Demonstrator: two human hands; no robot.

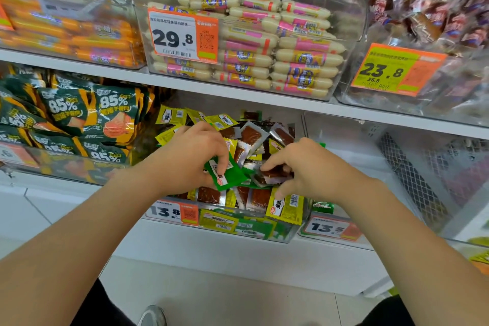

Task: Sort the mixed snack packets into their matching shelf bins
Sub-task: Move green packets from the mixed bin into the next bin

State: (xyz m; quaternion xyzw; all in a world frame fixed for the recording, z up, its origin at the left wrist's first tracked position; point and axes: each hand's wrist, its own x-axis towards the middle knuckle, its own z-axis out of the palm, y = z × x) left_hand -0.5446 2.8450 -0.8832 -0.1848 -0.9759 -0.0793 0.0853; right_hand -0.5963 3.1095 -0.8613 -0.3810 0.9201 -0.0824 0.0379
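Observation:
A clear shelf bin [287,234] on the lower shelf holds a mixed heap of small yellow, green and clear-fronted brown snack packets. My left hand [195,156] is over the heap, shut on a green packet [229,176] with a white label. My right hand [304,169] is just right of it, fingertips pinching a clear packet [272,174] with brown contents. A yellow packet [287,208] leans on the bin's front wall below my right hand.
Left of the mixed bin stands a bin of dark green 85% packets [71,119]. To the right is a clear bin [370,167] tagged 13.5. The shelf above carries bins of orange sausages [71,34], white sausages [277,42] and dark wrapped snacks [436,21].

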